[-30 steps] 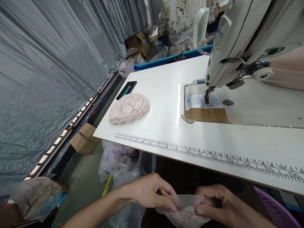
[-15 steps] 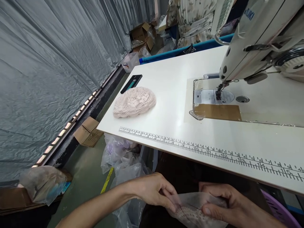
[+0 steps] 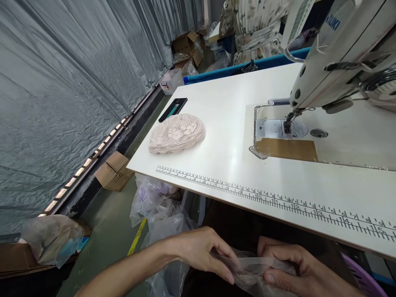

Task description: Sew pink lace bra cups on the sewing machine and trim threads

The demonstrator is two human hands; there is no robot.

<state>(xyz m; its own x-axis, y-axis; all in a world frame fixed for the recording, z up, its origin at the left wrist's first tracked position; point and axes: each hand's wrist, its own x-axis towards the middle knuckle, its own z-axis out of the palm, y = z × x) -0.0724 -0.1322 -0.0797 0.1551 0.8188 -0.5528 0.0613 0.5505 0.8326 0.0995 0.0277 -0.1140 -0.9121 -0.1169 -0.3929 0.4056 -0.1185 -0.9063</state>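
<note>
Below the table's front edge, both hands hold a sheer, whitish see-through lace piece over my lap. My left hand pinches its left side between thumb and fingers. On its right side, the thumb of my right hand lies on top with the fingers curled behind. The patterned part between the hands is bunched, and its lower end runs out of view. On the white sewing table lies a folded pile of beige lace, apart from both hands.
A sewing machine stands at the right, its needle over the metal plate. Behind the lace pile lies a black phone. A ruler is printed along the table's front edge. Plastic bags and a cardboard box are on the floor, left. A purple basket is lower right.
My left hand has shifted slightly right and down, closer to my right hand. The lace piece is more folded, with less of its pattern showing. The view has shifted slightly.
</note>
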